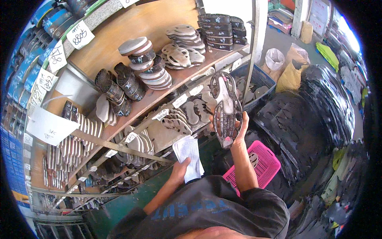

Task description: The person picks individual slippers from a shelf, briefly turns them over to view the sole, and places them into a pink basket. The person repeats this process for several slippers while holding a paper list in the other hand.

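Sole-shaped piece (227,97), dark-rimmed, slotted, pale-centred; right fingers (244,121) clamp its edge, left fingers (185,163) pinch papers (189,150).

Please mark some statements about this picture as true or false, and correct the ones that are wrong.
1. The right hand holds a sole-shaped piece. True.
2. The left hand is empty. False: it holds white paper sheets.
3. The basket near the right forearm is green. False: it is pink.
4. In the picture, a yellow sack is to the right of the blue crate. True.
5. The upper wooden shelf is bare. False: stacked pieces stand on it.
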`<action>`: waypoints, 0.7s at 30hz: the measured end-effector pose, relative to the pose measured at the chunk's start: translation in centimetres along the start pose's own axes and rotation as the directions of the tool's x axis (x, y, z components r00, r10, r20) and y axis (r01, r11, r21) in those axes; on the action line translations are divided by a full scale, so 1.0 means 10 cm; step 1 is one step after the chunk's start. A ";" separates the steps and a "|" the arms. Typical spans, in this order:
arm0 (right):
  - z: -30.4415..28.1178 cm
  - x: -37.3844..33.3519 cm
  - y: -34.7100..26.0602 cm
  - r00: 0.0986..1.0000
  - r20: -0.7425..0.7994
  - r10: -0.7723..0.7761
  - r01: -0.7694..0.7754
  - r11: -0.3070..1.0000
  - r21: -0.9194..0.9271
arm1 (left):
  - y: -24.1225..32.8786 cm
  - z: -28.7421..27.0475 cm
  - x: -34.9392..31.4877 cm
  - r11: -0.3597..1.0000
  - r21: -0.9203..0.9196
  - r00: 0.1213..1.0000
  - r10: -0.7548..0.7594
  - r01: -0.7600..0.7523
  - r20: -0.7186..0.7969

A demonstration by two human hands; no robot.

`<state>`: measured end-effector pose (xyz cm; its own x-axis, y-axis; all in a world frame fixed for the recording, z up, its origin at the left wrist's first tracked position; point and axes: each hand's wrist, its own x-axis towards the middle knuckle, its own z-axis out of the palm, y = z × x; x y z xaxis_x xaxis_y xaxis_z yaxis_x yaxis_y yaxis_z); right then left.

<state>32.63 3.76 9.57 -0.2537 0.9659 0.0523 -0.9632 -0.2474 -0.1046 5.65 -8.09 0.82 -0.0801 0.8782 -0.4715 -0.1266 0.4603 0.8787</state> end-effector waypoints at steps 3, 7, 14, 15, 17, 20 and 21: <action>-0.03 -0.03 -0.02 1.000 -0.006 -0.004 0.004 1.000 -0.022 | -0.02 0.01 0.04 0.994 0.047 0.994 -0.091 0.094 -0.058; -0.09 -0.06 -0.06 1.000 0.017 0.025 -0.026 0.999 0.037 | -0.15 0.00 0.12 0.995 0.034 0.995 -0.093 0.094 -0.023; -0.17 -0.10 -0.13 1.000 0.004 0.023 -0.023 0.993 0.119 | -0.25 0.04 0.17 0.995 -0.002 0.995 -0.099 0.099 0.021; -0.17 -0.10 -0.13 0.998 0.049 0.032 -0.039 0.988 0.150 | -0.24 0.05 0.15 0.998 -0.024 0.998 -0.057 0.057 0.030; -0.18 -0.10 -0.13 0.994 0.078 0.073 -0.091 0.961 0.262 | -0.19 0.08 0.11 0.998 -0.035 0.998 -0.047 0.048 0.036; -0.18 -0.09 -0.12 0.993 0.112 0.049 -0.074 0.972 0.223 | -0.13 0.11 0.06 0.992 -0.077 0.995 -0.094 0.095 0.021; -0.18 -0.09 -0.12 0.992 0.122 0.044 -0.071 0.973 0.222 | -0.12 0.12 0.05 0.993 -0.071 0.995 -0.091 0.093 0.030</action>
<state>34.12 3.35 7.89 -0.3050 0.9373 0.1685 -0.9384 -0.3260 0.1148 6.97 -8.02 -0.44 -0.0388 0.8362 -0.5470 -0.2038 0.5293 0.8236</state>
